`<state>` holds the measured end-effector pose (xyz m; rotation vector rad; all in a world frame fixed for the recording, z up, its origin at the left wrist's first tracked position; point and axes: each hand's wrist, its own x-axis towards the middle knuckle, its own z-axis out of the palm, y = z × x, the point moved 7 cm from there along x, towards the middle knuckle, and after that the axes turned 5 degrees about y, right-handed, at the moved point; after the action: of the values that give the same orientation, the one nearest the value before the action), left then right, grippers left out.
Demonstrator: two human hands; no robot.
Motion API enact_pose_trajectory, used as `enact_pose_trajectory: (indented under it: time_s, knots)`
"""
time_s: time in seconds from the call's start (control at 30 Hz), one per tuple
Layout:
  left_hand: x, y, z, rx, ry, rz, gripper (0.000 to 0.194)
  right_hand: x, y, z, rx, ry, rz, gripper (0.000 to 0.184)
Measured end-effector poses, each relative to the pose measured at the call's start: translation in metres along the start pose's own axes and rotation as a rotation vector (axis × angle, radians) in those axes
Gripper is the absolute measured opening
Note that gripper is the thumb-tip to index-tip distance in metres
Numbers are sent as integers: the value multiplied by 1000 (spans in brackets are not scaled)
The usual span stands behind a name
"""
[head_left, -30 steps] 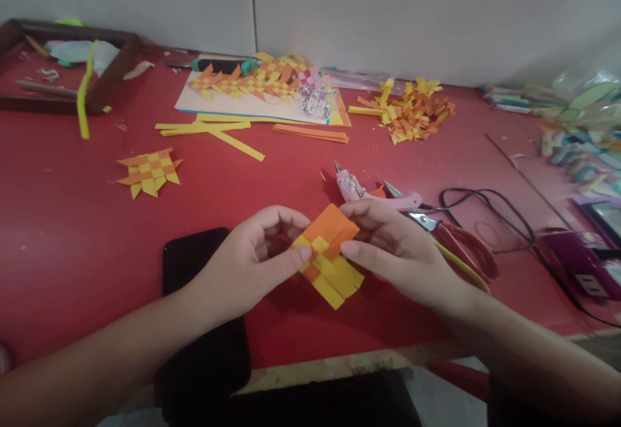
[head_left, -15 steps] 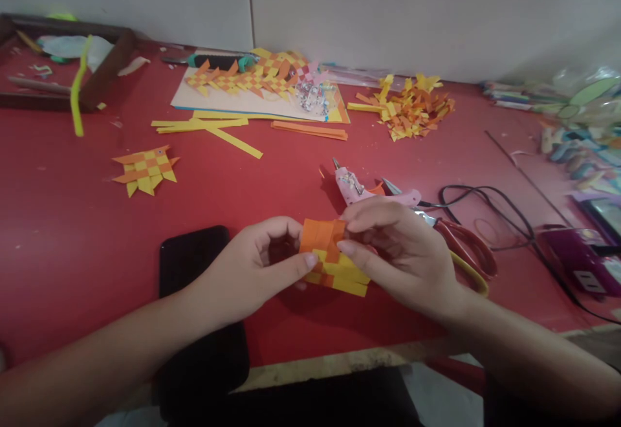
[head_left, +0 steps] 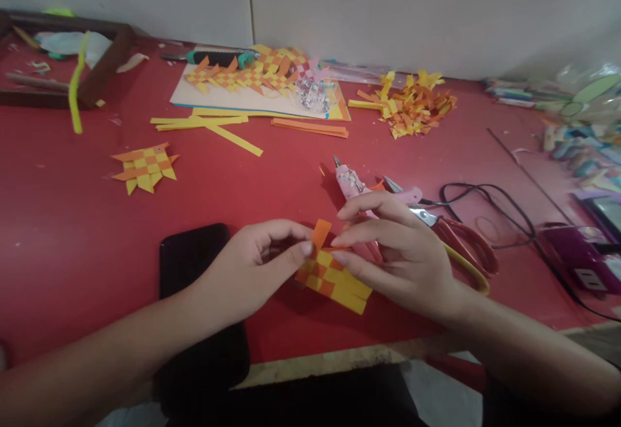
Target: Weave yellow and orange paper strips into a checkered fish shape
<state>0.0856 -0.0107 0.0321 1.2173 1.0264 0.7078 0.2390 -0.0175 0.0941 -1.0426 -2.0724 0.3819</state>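
A small woven piece of orange and yellow paper strips (head_left: 334,277) lies low over the red table (head_left: 72,220), held between both hands. My left hand (head_left: 257,268) pinches its left edge with thumb and forefinger, next to one orange strip end that sticks up. My right hand (head_left: 395,252) grips its right side, fingers curled over the strips. A black phone (head_left: 198,310) lies under my left forearm.
A pink glue gun (head_left: 361,187) with a black cable and red-handled scissors (head_left: 460,242) lie just behind my right hand. A finished woven piece (head_left: 144,167) sits at left; loose strips (head_left: 218,126), a card with woven pieces (head_left: 257,81) and a scrap pile (head_left: 412,105) lie farther back.
The woven piece has been turned and lowered toward the table. The orange strips that stood up as a block are now folded down, with one end left upright.
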Motion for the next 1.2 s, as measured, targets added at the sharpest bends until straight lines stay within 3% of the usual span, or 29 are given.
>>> enact_pose_trajectory:
  time_s: [0.13, 0.23, 0.47, 0.57, 0.63, 0.73, 0.8, 0.9, 1.03, 1.1, 1.2]
  knots:
    - [-3, -1, -5, -19, 77, 46, 25, 0, -4, 0, 53, -1, -72, 3]
    - [-5, 3, -3, 57, 70, 138, 9, -1, -4, -1, 56, 2, -84, 4]
    - [-5, 4, 6, 44, -48, 74, 18, 1, -5, -4, 75, -41, -118, 6]
    - [-4, 6, 0, 97, 24, 104, 11, 3, 19, -14, -3, -96, 16, 26]
    - [-2, 5, -6, 58, 89, 90, 11, 2, 51, -37, -195, -23, 182, 35]
    - [0, -3, -14, -55, 170, 24, 15, -2, 84, -60, -460, -82, 160, 33]
    - [0, -7, -19, -99, 210, -12, 17, -7, 102, -65, -550, -206, 182, 40]
    - [0, -10, -21, -140, 228, -44, 20, -13, 112, -57, -537, -397, 174, 43]
    - [1, -11, -23, -145, 249, -45, 19, -11, 108, -45, -527, -495, 173, 32]
    - [2, -12, -23, -152, 248, -42, 19, -6, 109, -52, -558, -477, 171, 32]
    - [3, -12, -24, -148, 255, -17, 19, 3, 125, -86, -663, -391, 170, 28]
